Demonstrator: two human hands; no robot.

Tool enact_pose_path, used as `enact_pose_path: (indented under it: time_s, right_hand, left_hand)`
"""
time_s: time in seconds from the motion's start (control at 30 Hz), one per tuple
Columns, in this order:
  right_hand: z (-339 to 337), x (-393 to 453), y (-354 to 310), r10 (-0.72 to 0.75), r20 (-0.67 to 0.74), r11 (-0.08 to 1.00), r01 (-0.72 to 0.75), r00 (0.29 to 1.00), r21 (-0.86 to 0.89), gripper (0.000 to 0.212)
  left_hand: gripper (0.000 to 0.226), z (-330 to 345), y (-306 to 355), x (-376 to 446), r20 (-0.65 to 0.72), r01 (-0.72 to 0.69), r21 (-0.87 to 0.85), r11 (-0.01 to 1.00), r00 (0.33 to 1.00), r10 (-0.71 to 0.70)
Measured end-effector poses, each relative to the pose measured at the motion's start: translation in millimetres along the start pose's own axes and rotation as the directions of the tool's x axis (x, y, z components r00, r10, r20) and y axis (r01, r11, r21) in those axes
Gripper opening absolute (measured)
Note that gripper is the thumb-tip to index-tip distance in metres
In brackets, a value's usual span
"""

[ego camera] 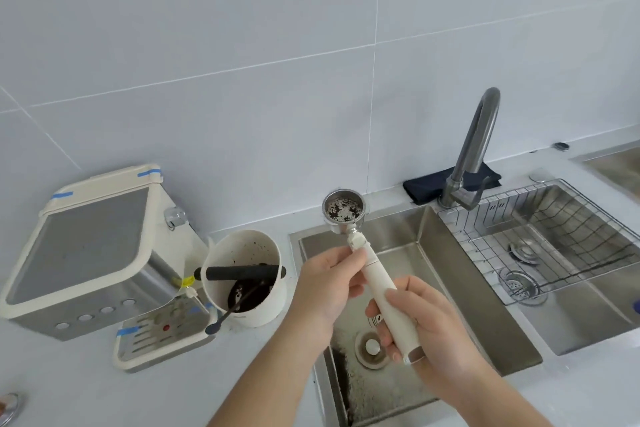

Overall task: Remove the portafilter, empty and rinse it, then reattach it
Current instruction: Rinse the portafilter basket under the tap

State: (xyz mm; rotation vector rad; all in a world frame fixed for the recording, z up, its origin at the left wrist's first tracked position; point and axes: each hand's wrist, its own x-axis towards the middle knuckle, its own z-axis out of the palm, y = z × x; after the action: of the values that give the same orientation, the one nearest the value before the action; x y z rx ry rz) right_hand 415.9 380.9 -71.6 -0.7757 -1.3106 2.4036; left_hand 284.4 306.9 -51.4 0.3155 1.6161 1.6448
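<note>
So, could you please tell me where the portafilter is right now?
In the head view, the portafilter is held up over the sink, right of the knock box, with the left hand and right hand gripping its white handle.

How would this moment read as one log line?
phase: emptied, pre-rinse | white-handled steel portafilter: grounds residue, over steel sink | left hand, right hand: gripping handle

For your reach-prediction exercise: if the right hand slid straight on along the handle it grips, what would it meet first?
Probably the left hand, gripping the white portafilter handle just above the right hand, before the steel basket.
</note>
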Motion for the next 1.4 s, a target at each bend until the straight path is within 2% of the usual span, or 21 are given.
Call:
enact_pose_path:
  time_s: [0.17, 0.33, 0.5, 0.73, 0.93, 1.0, 1.07, 1.2, 1.4]
  right_hand:
    - [-31, 14, -12, 0.011, -0.04, 1.0, -0.011, 0.999, -0.014, 0.024]
    - [-58, 25, -16, 0.036, -0.077, 0.999, -0.037, 0.996, -0.022, 0.007]
    - [-85, 40, -21, 0.035, -0.092, 0.996, -0.042, 0.995, -0.076, 0.023]
    - [-120, 53, -15, 0.06, -0.142, 0.996, -0.069, 0.988, -0.06, 0.016]
    - [-144, 59, -11, 0.068, -0.172, 0.995, -0.079, 0.983, -0.058, 0.022]
    - [-150, 60, -10, 0.074, -0.173, 0.994, -0.086, 0.982, -0.063, 0.032]
    - [-157, 62, -10, 0.085, -0.166, 0.989, -0.103, 0.983, -0.104, 0.039]
    - [-177, 76, -21, 0.075, -0.276, 0.977, -0.127, 0.958, -0.174, 0.029]
    - [-209, 110, -65, -0.14, -0.361, 0.835, -0.086, 0.922, -0.543, 0.021]
  left_hand:
    - [0.014, 30, -4, 20, -0.052, 0.008, 0.015, 1.0, 0.999, -0.007]
    - [0.013, 49, -10, 40, -0.07, 0.058, 0.022, 0.998, 0.996, -0.056]
    - [0.015, 64, -18, 63, -0.043, 0.095, 0.042, 0.995, 0.995, -0.093]
    - [0.014, 85, -34, 89, -0.011, 0.149, 0.031, 0.988, 0.989, -0.148]
    - [0.013, 102, -43, 107, 0.015, 0.21, 0.041, 0.977, 0.977, -0.211]
    - [0.013, 106, -45, 112, 0.026, 0.229, 0.035, 0.973, 0.973, -0.23]
    - [0.012, 110, -46, 117, 0.043, 0.247, 0.041, 0.968, 0.968, -0.249]
    - [0.012, 115, -52, 124, 0.066, 0.264, 0.094, 0.96, 0.96, -0.271]
    - [0.013, 116, -56, 133, 0.09, 0.289, 0.118, 0.95, 0.95, -0.3]
